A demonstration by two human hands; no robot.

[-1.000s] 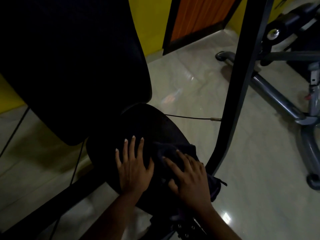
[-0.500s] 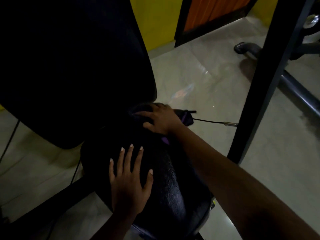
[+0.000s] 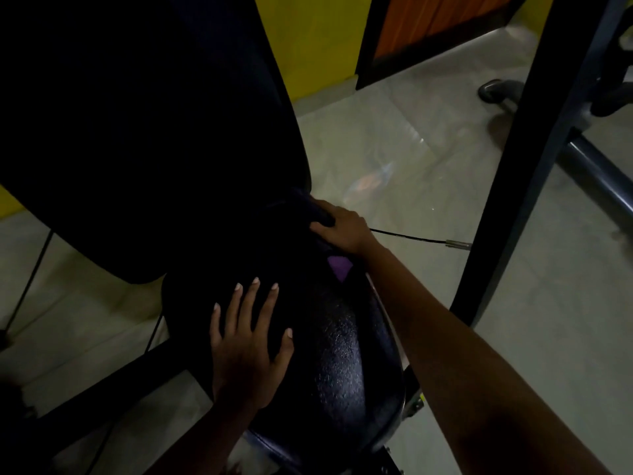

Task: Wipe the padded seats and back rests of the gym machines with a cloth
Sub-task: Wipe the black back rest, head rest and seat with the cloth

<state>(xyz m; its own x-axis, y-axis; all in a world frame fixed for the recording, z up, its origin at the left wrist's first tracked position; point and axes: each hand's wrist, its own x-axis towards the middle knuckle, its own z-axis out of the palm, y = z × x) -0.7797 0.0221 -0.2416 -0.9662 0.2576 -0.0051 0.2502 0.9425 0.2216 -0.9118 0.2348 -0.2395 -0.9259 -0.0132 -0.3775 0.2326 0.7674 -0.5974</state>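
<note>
A black padded seat (image 3: pixel 342 354) fills the lower middle of the view, with the tall black back rest (image 3: pixel 137 132) rising above it at the left. My left hand (image 3: pixel 248 347) rests flat on the seat, fingers spread. At the seat's far edge, just below the back rest, my right hand (image 3: pixel 342 228) grips a dark cloth (image 3: pixel 311 210). A purple corner of the cloth (image 3: pixel 339 265) shows under my wrist. Most of the cloth is lost in shadow.
A black upright frame post (image 3: pixel 507 186) stands close on the right. A thin cable (image 3: pixel 411 238) runs from the seat to it. Another machine's grey base tubes (image 3: pixel 599 173) lie on the pale tiled floor (image 3: pixel 479 337). Yellow wall (image 3: pixel 315 39) and an orange door (image 3: pixel 428 25) lie behind.
My right hand has carried the cloth from the seat's near edge to its far edge under the back rest. My left hand has stayed flat on the seat.
</note>
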